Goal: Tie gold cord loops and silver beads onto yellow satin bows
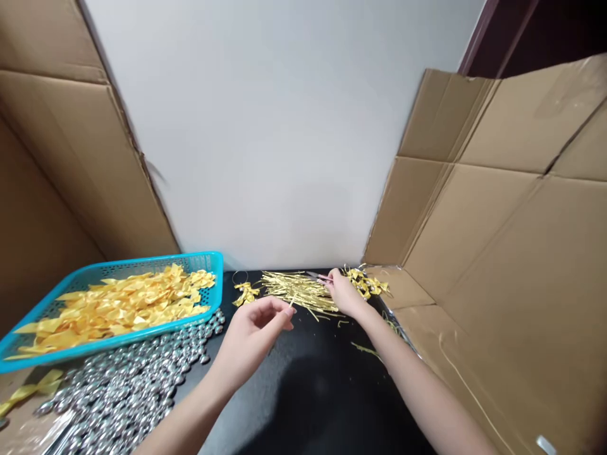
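Observation:
My left hand [258, 332] is raised over the black table, thumb and forefinger pinched on a short, thin gold strip whose tip shows above the fingertips. Farther off, my right hand [345, 294] has its fingers closed on the handle end of a pair of scissors [316, 276]; the blades point left. Beneath the scissors lies a pile of gold twist-tie strips [289, 287]. Yellow ribbon bows [364, 282] are heaped just right of my right hand. Behind my left hand sits another yellow bow [246, 293].
On the left, a blue plastic basket [219, 278] holds many yellow ribbon pieces [142, 297]. Silvery beads [128, 379] spread in front of it. Cardboard walls [512, 253] stand at both sides, with a white wall [284, 139] behind. Loose strip scraps [365, 349] lie on the black tabletop [313, 366].

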Demonstrator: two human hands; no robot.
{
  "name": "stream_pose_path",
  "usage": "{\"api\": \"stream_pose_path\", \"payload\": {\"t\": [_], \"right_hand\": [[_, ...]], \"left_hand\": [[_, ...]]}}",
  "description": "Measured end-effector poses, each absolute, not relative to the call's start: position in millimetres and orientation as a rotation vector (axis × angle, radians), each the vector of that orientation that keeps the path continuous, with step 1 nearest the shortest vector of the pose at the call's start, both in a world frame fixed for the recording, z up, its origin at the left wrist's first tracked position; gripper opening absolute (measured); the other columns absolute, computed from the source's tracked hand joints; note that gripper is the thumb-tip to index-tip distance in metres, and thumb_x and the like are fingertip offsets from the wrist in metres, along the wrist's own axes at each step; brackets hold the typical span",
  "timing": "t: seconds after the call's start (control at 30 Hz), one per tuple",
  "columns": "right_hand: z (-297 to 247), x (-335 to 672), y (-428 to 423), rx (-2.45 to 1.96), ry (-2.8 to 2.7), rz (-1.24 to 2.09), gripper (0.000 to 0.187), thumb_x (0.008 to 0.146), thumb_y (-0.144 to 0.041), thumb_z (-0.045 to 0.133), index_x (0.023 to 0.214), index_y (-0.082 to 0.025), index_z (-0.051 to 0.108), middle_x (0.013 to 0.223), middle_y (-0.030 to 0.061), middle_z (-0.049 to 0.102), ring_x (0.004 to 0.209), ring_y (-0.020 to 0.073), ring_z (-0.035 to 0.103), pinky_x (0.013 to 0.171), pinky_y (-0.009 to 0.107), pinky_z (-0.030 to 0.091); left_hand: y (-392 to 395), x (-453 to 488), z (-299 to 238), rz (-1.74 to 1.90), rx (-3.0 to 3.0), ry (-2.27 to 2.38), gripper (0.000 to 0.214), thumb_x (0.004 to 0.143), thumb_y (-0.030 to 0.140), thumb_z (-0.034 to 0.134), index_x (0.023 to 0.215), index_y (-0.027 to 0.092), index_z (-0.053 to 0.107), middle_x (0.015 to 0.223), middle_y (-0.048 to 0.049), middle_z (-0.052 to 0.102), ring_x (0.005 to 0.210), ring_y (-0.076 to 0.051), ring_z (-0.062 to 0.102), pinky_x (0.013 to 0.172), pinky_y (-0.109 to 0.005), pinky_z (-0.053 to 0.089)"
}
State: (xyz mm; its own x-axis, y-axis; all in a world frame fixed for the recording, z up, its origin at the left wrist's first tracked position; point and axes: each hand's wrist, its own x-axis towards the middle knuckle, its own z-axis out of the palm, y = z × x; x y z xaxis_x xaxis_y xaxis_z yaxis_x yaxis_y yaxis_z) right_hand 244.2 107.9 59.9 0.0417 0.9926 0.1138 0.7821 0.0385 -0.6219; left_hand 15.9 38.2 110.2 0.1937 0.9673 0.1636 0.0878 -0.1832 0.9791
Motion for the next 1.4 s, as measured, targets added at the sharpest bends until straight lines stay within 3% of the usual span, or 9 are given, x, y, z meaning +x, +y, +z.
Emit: {"api": "stream_pose_path", "payload": {"t": [0.1, 0.2, 0.3, 0.4, 0.73, 1.4], "right_hand": [[88, 238, 90, -1.583, -1.734, 0.617, 0.025, 0.101, -0.035, 0.038, 0.109, -0.018, 0.054, 0.078, -0.0004, 0.054, 0.070, 0.0149, 0.053, 0.067, 0.027, 0.043], [105, 219, 60, -1.381, -1.742, 0.768, 0.050, 0.102, -0.049, 0.017, 0.096, -0.020, 0.056, 0.067, -0.0037, 0.040, 0.058, 0.0129, 0.040, 0.057, 0.024, 0.035], [110, 202, 33, -1.132, -1.624, 0.979, 0.053, 0.097, -0.062, 0.032, 0.076, -0.019, 0.054, 0.068, -0.0018, 0.040, 0.063, 0.0131, 0.037, 0.059, 0.026, 0.030], [111, 195, 21, -1.094, -1.589, 1.048, 0.053, 0.093, -0.065, 0.040, 0.069, -0.019, 0.050, 0.068, -0.0008, 0.042, 0.066, 0.0140, 0.037, 0.061, 0.028, 0.029], [108, 187, 17, -1.072, -1.522, 1.115, 0.052, 0.090, -0.065, 0.047, 0.064, -0.020, 0.044, 0.064, -0.0021, 0.037, 0.063, 0.0135, 0.033, 0.058, 0.028, 0.027], [108, 191, 20, -1.092, -1.530, 1.073, 0.052, 0.091, -0.060, 0.048, 0.060, -0.021, 0.037, 0.061, -0.0037, 0.032, 0.060, 0.0125, 0.029, 0.057, 0.027, 0.025]], "left_hand": [[38, 14, 121, 1.235, 1.643, 1.069, 0.022, 0.076, 0.036, 0.068, 0.061, 0.021, 0.067, 0.055, -0.0004, 0.063, 0.056, -0.017, 0.058, 0.056, -0.024, 0.045], [34, 13, 127, 1.296, 1.766, 1.093, 0.020, 0.078, 0.035, 0.067, 0.062, 0.022, 0.067, 0.060, -0.0013, 0.067, 0.060, -0.018, 0.061, 0.059, -0.025, 0.047], [28, 10, 127, 1.335, 1.826, 1.113, 0.018, 0.078, 0.033, 0.066, 0.063, 0.023, 0.069, 0.063, -0.0016, 0.071, 0.062, -0.020, 0.065, 0.061, -0.026, 0.049], [25, 9, 126, 1.363, 1.845, 1.129, 0.016, 0.077, 0.031, 0.068, 0.063, 0.024, 0.069, 0.062, -0.0008, 0.071, 0.059, -0.020, 0.066, 0.059, -0.026, 0.049], [23, 11, 126, 1.360, 1.807, 1.164, 0.016, 0.072, 0.031, 0.070, 0.058, 0.025, 0.069, 0.058, -0.0014, 0.071, 0.056, -0.022, 0.064, 0.055, -0.027, 0.048], [27, 9, 122, 1.336, 1.918, 1.179, 0.017, 0.076, 0.031, 0.068, 0.061, 0.025, 0.068, 0.059, 0.0001, 0.071, 0.057, -0.020, 0.065, 0.056, -0.025, 0.047]]}}
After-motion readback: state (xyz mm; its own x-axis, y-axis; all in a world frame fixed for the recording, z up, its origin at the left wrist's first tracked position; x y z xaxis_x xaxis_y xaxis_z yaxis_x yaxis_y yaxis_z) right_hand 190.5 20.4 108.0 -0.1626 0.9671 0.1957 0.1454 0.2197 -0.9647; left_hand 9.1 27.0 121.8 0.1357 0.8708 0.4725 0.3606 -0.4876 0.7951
